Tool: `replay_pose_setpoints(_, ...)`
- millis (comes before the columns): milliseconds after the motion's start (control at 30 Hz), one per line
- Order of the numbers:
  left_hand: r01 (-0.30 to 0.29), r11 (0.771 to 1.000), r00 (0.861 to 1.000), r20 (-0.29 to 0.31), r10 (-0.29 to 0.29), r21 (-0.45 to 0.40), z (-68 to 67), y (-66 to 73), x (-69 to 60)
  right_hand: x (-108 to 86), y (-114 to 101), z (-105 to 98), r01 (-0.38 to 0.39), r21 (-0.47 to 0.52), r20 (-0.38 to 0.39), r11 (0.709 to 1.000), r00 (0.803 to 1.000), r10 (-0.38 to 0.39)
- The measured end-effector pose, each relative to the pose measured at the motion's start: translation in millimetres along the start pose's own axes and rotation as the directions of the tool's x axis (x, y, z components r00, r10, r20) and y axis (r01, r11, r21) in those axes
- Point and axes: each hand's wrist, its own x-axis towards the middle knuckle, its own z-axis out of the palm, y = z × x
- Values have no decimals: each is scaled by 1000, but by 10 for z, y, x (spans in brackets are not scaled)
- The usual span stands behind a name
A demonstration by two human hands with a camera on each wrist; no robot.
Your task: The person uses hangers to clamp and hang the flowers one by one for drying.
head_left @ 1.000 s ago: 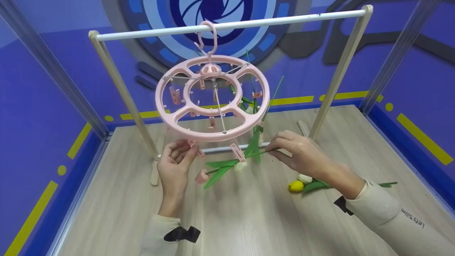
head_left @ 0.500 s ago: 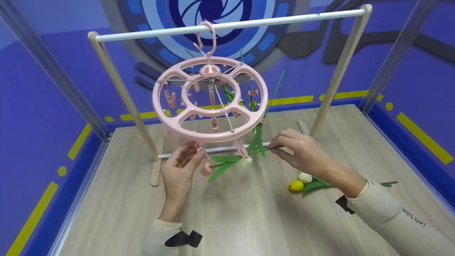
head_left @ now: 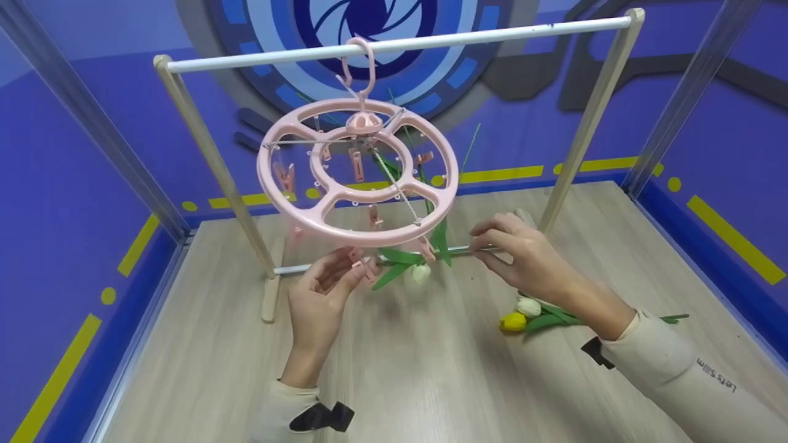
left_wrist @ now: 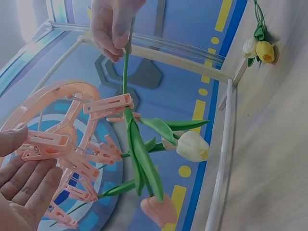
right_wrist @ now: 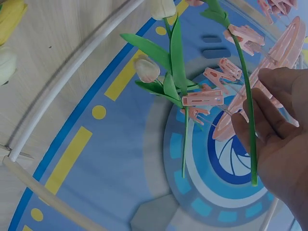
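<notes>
A pink round clip hanger (head_left: pixel 360 237) hangs with several pink clothes pegs below its ring. My left hand (head_left: pixel 323 289) pinches a clothes peg (left_wrist: pixel 45 144) at the ring's front between thumb and fingers. My right hand (head_left: pixel 520 252), to the right of the ring, pinches the stem end of an artificial pink tulip (left_wrist: pixel 160 211). In the left wrist view its stem runs past another clothes peg (left_wrist: pixel 108 103); I cannot tell whether that peg grips it. Behind it hangs an artificial white tulip (left_wrist: pixel 192 146). In the head view my left hand seems to hide the pink bloom.
The hanger hooks over the white top bar (head_left: pixel 462 40) of a wooden rack (head_left: pixel 203 141). A yellow tulip (head_left: pixel 512 322) and a white one (head_left: pixel 529 306) lie on the table below my right forearm. A lower white bar (head_left: pixel 292 269) crosses behind my hands.
The hanger has turned, its front edge swinging right. My left hand has moved right and slightly up with its clothes peg. My right hand has barely shifted; the pink bloom has slipped from the head view.
</notes>
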Motion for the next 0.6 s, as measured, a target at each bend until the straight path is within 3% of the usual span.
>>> replay_pose_setpoints(233,-44,999,999,21,43,23,55,-5,-17,-23,-38,-5,47,81,-36,996,998,-45)
replay_pose_setpoints(600,-82,997,996,31,82,13,93,-40,-12,-180,-18,-91,61,154,-65,986,997,-51)
